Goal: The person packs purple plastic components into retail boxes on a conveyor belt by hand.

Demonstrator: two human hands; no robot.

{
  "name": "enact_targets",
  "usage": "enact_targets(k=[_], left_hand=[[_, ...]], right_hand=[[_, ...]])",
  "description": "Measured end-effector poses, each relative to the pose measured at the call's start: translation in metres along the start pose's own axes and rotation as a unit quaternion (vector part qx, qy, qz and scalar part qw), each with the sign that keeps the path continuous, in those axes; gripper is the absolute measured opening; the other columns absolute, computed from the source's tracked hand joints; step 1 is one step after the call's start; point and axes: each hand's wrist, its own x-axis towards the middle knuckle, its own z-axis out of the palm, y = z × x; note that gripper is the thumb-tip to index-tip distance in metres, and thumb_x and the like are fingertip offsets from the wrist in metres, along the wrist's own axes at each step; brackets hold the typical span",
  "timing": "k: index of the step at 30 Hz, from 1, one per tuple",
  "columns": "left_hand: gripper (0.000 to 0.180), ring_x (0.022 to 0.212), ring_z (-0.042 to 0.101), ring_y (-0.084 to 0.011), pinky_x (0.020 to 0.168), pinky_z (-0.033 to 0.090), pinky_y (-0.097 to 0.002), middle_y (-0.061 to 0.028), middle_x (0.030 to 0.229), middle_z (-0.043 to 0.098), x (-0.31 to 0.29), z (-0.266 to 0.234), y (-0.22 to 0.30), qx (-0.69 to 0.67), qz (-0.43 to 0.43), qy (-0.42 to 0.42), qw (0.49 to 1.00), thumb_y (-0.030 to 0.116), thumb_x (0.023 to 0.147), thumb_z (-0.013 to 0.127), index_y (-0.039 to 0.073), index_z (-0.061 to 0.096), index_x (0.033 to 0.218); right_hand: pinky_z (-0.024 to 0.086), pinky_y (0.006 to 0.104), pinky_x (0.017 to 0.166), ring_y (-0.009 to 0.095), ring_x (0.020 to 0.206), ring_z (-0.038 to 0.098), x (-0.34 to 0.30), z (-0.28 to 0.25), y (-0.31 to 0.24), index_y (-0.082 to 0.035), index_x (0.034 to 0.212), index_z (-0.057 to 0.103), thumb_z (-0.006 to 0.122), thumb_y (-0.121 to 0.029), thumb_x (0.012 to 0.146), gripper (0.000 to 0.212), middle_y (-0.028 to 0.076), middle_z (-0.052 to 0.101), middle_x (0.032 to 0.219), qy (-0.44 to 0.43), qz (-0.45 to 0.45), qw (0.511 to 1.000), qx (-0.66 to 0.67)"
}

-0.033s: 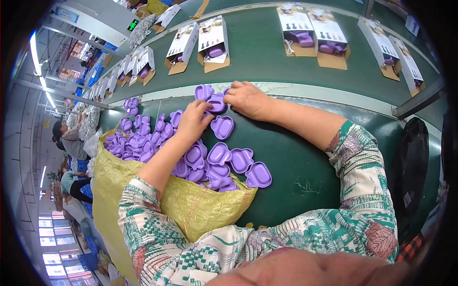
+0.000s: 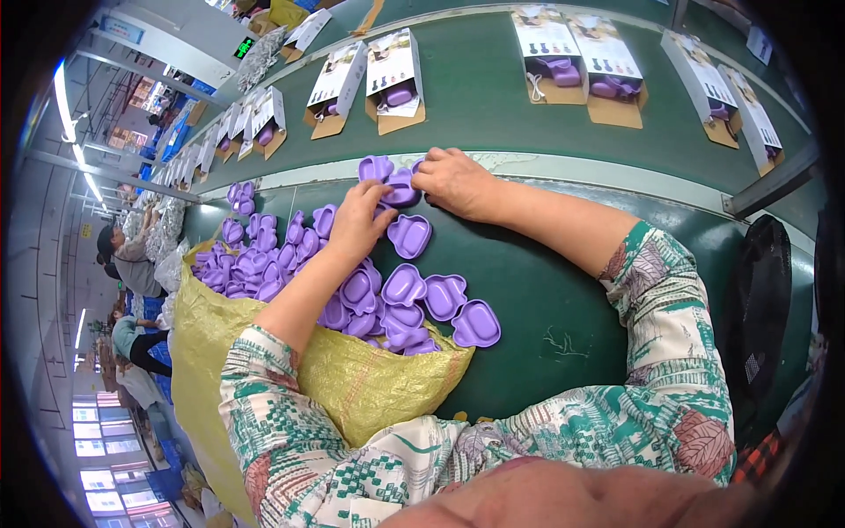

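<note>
Left hand (image 2: 355,218) and right hand (image 2: 456,182) have fingers at a shell (image 2: 404,191), grip unclear; likely light, stiff, best pinched by its rim.

I observe one head-worn fisheye camera, set close above the green worktable (image 2: 554,290), facing down across it.

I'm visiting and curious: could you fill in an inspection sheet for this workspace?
Surface: dark green worktop.
Job's things: shallow purple plastic shells, many heaped at the mouth of a yellow woven sack, some on the worktop.
Clutter: pale scraps or marks on the worktop; cannot tell which.
Hands: left hand and right hand both touch purple shells near the worktop's far edge.
Cables: white cable at an open printed carton.
Surroundings: more open cartons along the green surface beyond; other people at left.
</note>
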Motion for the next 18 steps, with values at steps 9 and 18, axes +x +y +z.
enact_targets(k=[9, 18], left_hand=[[0.032, 0.101, 0.052, -0.0335, 0.085, 0.045, -0.0404, -0.0123, 0.107, 0.055, -0.016, -0.015, 0.010, 0.102, -0.001, -0.085, 0.991, 0.008, 0.067, 0.072, 0.004, 0.057, 0.095], [0.023, 0.096, 0.053, -0.0329, 0.081, 0.046, -0.0400, -0.0119, 0.098, 0.057, -0.015, -0.014, 0.002, 0.126, 0.053, -0.059, 0.989, 0.005, 0.069, 0.069, 0.006, 0.059, 0.090]], right_hand=[[0.046, 0.0386, 0.076, 0.028, 0.087, 0.056, 0.009, -0.016, 0.043, -0.009, 0.089, 0.058, 0.061, -0.007, 0.074, 0.015, 0.007, 0.061, 0.086, 0.168, 0.016, 0.985, -0.027], [0.044, 0.0378, 0.077, 0.024, 0.093, 0.056, 0.007, -0.029, 0.088, -0.013, 0.092, 0.062, 0.051, -0.012, 0.080, 0.017, 0.001, 0.063, 0.091, 0.152, 0.095, 0.977, -0.116]])
